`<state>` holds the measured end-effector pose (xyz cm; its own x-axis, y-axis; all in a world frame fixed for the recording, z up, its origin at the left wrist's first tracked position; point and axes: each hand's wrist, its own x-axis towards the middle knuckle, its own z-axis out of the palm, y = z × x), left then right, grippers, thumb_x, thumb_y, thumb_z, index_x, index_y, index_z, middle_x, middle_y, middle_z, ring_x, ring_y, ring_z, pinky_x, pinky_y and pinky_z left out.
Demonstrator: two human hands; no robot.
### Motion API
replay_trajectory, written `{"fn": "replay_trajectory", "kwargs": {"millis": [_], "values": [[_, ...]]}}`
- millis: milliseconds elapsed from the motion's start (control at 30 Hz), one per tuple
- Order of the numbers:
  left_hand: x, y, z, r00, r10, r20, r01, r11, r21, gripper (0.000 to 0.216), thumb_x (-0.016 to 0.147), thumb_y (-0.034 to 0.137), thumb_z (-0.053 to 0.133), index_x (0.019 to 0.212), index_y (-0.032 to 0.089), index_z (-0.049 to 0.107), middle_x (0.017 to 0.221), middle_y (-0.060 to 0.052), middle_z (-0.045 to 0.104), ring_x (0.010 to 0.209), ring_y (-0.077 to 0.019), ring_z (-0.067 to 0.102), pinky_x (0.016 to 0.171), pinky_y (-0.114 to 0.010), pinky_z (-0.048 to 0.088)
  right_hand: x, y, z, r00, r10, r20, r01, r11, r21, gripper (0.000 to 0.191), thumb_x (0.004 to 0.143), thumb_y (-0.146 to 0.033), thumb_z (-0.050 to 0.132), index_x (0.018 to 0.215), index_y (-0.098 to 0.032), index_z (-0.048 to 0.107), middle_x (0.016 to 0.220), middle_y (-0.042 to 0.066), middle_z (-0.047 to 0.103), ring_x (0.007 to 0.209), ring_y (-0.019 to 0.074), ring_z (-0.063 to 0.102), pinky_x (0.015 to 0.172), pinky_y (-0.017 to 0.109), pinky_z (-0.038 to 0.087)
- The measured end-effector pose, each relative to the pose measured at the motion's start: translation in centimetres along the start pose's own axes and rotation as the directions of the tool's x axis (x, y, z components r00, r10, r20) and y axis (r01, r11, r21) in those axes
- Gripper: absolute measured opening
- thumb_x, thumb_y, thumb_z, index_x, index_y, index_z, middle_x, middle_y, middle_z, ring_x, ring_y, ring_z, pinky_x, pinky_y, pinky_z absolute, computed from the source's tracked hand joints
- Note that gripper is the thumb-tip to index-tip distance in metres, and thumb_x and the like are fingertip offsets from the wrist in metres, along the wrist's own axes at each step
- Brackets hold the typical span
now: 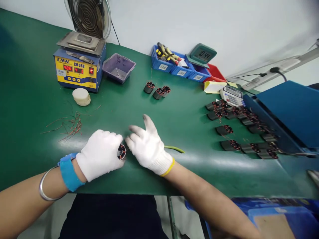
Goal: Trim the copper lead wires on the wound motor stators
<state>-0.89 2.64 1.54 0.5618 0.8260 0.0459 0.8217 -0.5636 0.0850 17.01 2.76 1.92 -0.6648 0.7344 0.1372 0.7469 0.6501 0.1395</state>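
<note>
Left hand [101, 154] in fist around coil [122, 151]

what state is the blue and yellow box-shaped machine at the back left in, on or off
On. The blue and yellow box-shaped machine has red digits glowing in the displays on its front panel.

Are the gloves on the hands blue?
No, the left hand, which holds a coil, and the right hand both wear white gloves; only the wrist strap is blue.
</note>
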Motion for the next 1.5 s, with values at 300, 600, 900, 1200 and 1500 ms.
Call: {"fn": "replay_trajectory", "kwargs": {"millis": [300,600,900,1200,1500], "values": [[-0.8,-0.1,-1.4,0.999,0.036,-0.041,-0.037,0.999,-0.013,0.034,0.068,0.049,0.062,0.083,0.018,0.062,0.085,-0.009,0.068,0.08,-0.0294,0.063,0.091,-0.05,0.042,-9.5,5.5,-0.9,0.863,0.501,-0.063,-0.487,0.86,0.154,0.06,0.075,-0.052,0.063,0.124,-0.019,0.054,0.125,0.015,0.058,0.116,0.0329,0.055,0.098,0.052,0.043],[-0.8,2.0,-1.6,1.0,-0.015,0.01,0.015,0.998,0.065,0.02,0.086,0.032,0.048,0.092,0.02,0.063,0.088,-0.007,0.067,0.078,-0.0256,0.062,0.07,-0.039,0.046,-14.1,0.7,0.1,0.819,0.538,0.2,-0.56,0.825,0.075,0.081,0.067,-0.034,0.064,0.139,-0.011,0.036,0.13,0.021,0.049,0.114,0.0363,0.051,0.084,0.045,0.049],[-1.3,4.5,-1.7,0.999,-0.007,-0.053,0.02,0.973,0.23,0.043,0.09,0.035,0.047,0.124,0.009,0.053,0.117,-0.016,0.064,0.095,-0.0294,0.064,0.079,-0.04,0.049,-11.8,0.7,0.4,0.787,0.606,0.117,-0.595,0.795,-0.117,0.017,0.084,-0.025,0.048,0.088,-0.014,0.061,0.073,0.011,0.056,0.065,0.0246,0.053,0.057,0.031,0.038],[-0.3,2.6,-2.8,0.999,-0.026,0.028,0.021,0.983,0.184,0.055,0.081,0.032,0.055,0.13,0.009,0.05,0.098,-0.014,0.069,0.09,-0.03,0.066,0.078,-0.039,0.05,-11.5,-0.5,0.4,0.784,0.618,0.051,-0.542,0.644,0.539,0.054,0.082,-0.021,0.042,0.136,-0.015,0.043,0.115,0.015,0.06,0.099,0.0283,0.06,0.083,0.042,0.05],[1.0,2.3,-0.8,0.987,-0.141,0.078,0.139,0.99,0.038,0.021,0.087,0.027,0.046,0.098,0.021,0.064,0.083,-0.004,0.07,0.08,-0.0242,0.065,0.072,-0.034,0.046,-8.0,-1.4,-2.6,0.713,-0.146,0.686,-0.609,-0.615,0.501,0.038,0.058,-0.026,0.061,0.093,-0.021,0.05,0.077,-0.001,0.059,0.067,0.0145,0.06,0.06,0.026,0.048]]}}
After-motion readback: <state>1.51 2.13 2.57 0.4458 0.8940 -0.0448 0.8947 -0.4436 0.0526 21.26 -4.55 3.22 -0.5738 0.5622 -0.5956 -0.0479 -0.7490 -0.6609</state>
